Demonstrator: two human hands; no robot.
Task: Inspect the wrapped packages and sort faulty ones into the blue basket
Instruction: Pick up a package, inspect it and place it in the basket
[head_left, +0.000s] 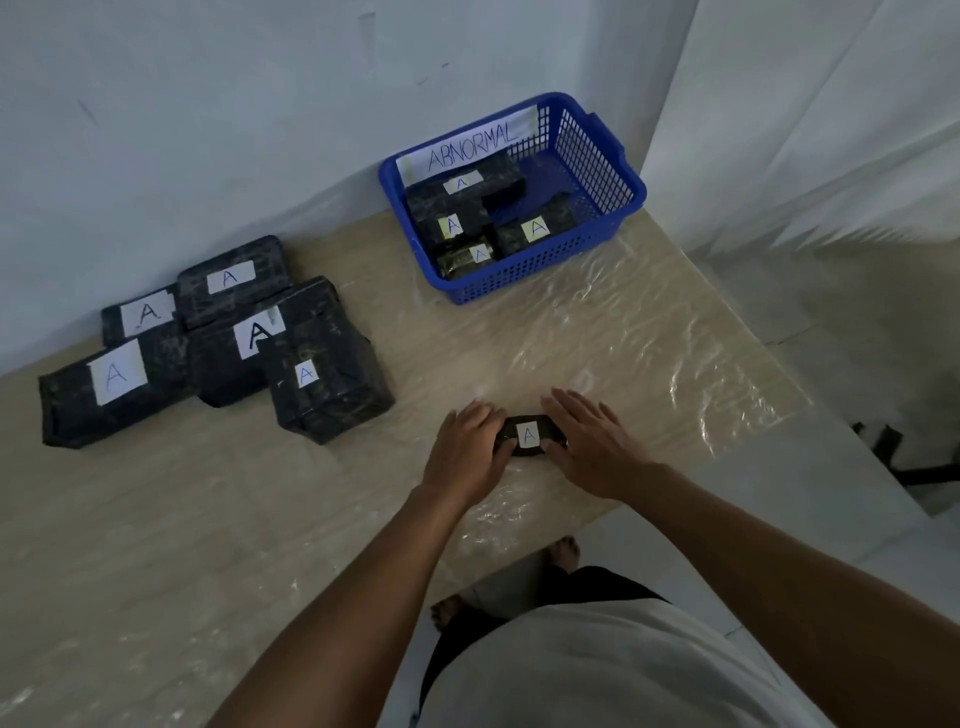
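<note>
— Left hand (464, 448) first: what is it doing?

— Its fingers curl over the left end of a small black package (529, 435), gripping it against the table (156, 545). A white label with a blue "A" faces up on the package.

— And the right hand (592, 441)?

— It lies flat, fingers stretched out and spread, its inner edge touching the package's right end. It presses against the package rather than closing round it; I would call it released.

— So the package sits between the two hands?

— Yes, resting on the table, near its front edge.

— Where is the blue basket (597, 156)?

— Well beyond the hands and slightly right of them, at the table's far corner. A paper sign (467, 145) reading "ABNORMAL" leans inside it, and four black packages with "A" labels lie in it.

— Anything else?

— Far to the left of the left hand, a cluster of five larger black packages (208, 338), each labelled "A", stands against the wall (208, 130). Clear plastic film covers the table.
</note>
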